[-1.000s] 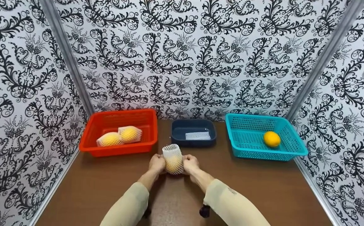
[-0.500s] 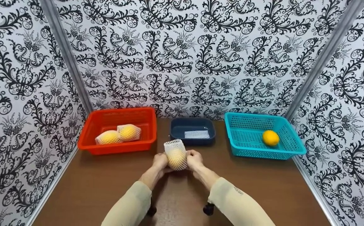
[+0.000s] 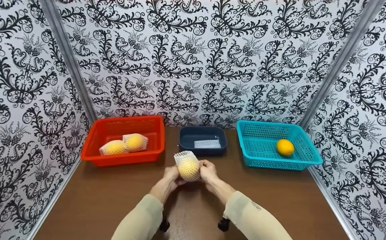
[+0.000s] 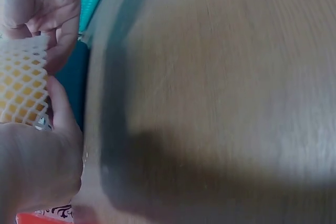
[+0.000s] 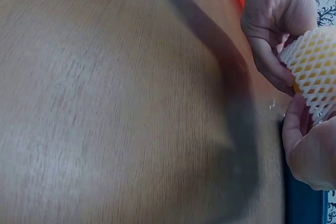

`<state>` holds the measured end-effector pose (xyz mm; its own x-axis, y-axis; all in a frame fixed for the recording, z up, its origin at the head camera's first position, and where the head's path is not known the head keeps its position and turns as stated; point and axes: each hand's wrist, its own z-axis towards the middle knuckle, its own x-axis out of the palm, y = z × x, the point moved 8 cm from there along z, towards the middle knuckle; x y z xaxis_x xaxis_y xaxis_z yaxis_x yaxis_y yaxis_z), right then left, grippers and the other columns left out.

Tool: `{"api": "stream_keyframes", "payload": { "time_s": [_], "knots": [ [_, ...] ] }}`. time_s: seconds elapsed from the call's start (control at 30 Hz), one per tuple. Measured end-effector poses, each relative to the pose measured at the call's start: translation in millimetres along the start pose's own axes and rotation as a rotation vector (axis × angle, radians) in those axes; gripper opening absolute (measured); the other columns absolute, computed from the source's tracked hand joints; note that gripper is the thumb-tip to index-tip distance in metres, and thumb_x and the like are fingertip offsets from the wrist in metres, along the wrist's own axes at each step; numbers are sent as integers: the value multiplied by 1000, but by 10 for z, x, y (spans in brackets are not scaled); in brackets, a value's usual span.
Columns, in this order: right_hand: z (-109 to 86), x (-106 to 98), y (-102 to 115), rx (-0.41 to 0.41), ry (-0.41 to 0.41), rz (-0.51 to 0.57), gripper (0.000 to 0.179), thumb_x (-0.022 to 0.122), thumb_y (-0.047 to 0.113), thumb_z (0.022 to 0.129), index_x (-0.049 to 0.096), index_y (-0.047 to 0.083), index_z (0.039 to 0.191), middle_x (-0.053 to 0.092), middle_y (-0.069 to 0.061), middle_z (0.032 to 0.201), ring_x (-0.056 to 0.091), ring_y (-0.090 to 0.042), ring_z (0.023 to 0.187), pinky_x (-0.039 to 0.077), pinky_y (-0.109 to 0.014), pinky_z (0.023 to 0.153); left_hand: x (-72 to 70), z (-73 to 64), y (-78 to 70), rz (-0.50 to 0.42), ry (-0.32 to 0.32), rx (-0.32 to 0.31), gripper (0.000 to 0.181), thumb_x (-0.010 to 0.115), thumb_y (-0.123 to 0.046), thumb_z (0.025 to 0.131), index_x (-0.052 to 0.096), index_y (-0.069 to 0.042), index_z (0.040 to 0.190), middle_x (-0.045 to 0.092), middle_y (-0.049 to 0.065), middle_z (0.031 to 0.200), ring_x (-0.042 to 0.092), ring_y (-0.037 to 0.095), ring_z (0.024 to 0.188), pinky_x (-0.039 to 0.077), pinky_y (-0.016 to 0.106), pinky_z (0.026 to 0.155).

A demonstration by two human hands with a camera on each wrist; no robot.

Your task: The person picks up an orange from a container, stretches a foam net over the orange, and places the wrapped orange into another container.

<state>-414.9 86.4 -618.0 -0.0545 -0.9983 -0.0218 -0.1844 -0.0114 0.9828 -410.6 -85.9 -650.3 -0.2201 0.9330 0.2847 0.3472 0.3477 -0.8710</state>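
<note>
L hand (image 3: 172, 175) and R hand (image 3: 208, 170), fingers curled in, grip opp. sides of a white net (image 3: 183, 155), its yellow fruit (image 3: 189, 170) btwn them over the brown table (image 3: 193, 213); from here I can't tell if it touches the wood. Net's top end points fwd, past both hands. Beyond L hand, to its left, a red bin (image 3: 126, 160) holds 2 netted pcs (image 3: 114, 147), side by side. Fwd of R hand sits a blue tray (image 3: 209, 152) w/ a flat sleeve (image 3: 207, 144) inside. Beyond R hand, to its right, a teal basket (image 3: 276, 163) holds 1 bare orange (image 3: 285, 147).
</note>
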Motion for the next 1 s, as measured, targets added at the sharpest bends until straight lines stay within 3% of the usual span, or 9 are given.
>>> {"api": "stream_keyframes", "payload": {
  "time_s": [0.17,0.37,0.6,0.77,0.87,1.0],
  "knots": [
    [-5,2,-8,13,7,10,23,54,16,116,70,0,116,59,-3,91,62,-16,78,59,-32,64,-17,-20,2,0,16,-41,30,52,-19,115,63,3,132,68,7,81,74,25,77,68,45,71],
    [14,-36,-48,16,-45,61,21,55,11,114,71,-2,117,61,-1,86,61,-14,73,56,-29,61,64,-30,-16,-3,109,-84,36,45,-12,109,67,3,133,77,12,91,79,30,89,69,52,85],
    [0,-17,10,-49,-99,71,20,67,8,108,75,-6,121,71,-2,92,63,-12,80,54,-26,66,76,-54,27,-136,127,-143,37,39,-15,108,62,-2,134,67,14,113,67,30,107,62,56,98],
    [1,2,16,-86,-85,49,21,68,7,107,75,-7,121,73,-5,96,64,-13,84,54,-25,69,52,-68,26,-174,100,-144,23,48,-14,104,65,-7,117,63,11,109,64,28,104,60,50,92],
    [-6,-9,-47,-67,-63,57,21,68,8,108,75,-7,123,71,-2,93,64,-13,81,56,-25,66,44,-68,32,-136,88,-144,14,50,-13,103,63,-9,106,61,8,99,63,25,96,60,45,85],
    [-11,-36,-81,-70,-30,50,24,68,6,108,73,-8,127,73,-2,94,65,-12,80,58,-26,66,44,-88,21,-101,96,-142,15,48,-12,104,62,-8,104,63,7,93,66,24,90,61,45,82]
  ]
}}
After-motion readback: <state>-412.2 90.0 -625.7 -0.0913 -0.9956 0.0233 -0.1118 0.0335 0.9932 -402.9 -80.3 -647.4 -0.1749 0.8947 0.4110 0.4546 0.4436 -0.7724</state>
